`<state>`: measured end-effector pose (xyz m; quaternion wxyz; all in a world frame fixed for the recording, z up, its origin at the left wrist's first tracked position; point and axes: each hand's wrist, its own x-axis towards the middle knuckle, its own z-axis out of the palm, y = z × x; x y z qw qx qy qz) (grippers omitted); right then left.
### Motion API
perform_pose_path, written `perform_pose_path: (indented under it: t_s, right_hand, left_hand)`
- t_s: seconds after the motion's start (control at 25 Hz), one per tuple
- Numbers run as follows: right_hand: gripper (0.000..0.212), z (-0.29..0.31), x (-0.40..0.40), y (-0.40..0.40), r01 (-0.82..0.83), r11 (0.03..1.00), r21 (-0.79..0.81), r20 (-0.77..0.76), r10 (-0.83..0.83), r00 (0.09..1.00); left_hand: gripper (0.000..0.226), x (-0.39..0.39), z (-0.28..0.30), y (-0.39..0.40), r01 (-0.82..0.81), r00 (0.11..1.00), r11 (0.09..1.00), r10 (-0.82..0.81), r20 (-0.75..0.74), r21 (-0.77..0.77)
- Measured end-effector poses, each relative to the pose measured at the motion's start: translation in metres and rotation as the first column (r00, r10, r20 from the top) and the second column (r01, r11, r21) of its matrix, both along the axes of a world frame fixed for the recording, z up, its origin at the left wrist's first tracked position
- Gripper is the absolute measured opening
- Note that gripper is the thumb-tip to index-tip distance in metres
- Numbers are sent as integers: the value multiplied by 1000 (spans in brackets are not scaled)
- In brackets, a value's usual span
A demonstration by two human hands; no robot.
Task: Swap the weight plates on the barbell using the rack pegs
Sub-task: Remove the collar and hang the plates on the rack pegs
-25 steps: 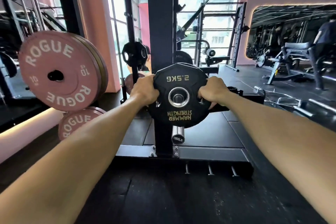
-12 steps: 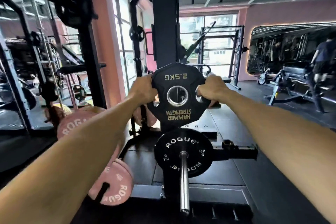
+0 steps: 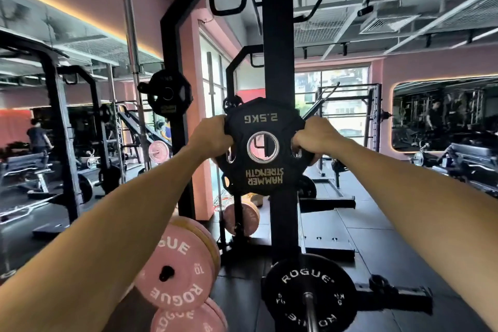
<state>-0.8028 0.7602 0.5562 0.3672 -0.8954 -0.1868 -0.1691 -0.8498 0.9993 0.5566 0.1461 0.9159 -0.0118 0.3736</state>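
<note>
Plate: we hold the 2.5 kg plate point(image 3: 262, 149) face-on at chest height, in front of the rack post point(image 3: 279, 83), its lettering upside down. Through its centre hole we see only background, so it is on no peg.
Left grip: our left hand point(image 3: 213, 137) is curled round the plate's left rim, fingers through a cutout.
Right grip: our right hand point(image 3: 314, 136) is wrapped round the right rim the same way. We judge the two-sided hold keeps the disc square, so the hole can be lined up with a peg.
Bar: the barbell point(image 3: 310, 310) points toward us low down, carrying a black plate point(image 3: 310, 295) on its sleeve.
Storage: pink plates point(image 3: 175, 275) hang on low pegs to the left; a 5 kg plate point(image 3: 168, 97) sits on a high peg.
Step, as we judge it: carrying the small plate up to a free peg; which one we cannot tell.
</note>
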Motion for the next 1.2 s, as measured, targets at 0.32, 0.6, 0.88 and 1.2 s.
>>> perform_pose_path:
  t_s: [0.32, 0.6, 0.88, 1.2]
  right_hand:
    - [18, 23, 41, 122, -114, 993, 6, 69, 113, 991]
    - [21, 37, 43, 251, -161, 986, -39, 117, 165, 979]
    - [19, 29, 21, 404, -124, 992, 8, 107, 122, 987]
    - [22, 32, 10, 519, -56, 998, -20, 102, 57, 993]
  left_hand:
    - [20, 9, 23, 112, -112, 993, 994, 112, 19, -16]
    - [9, -2, 32, 235, -173, 984, 984, 174, 35, -36]
    - [34, -28, 31, 385, -94, 996, 995, 95, 5, -15]
    - [10, -18, 41, 510, -9, 1000, 1000, 9, 5, -16]
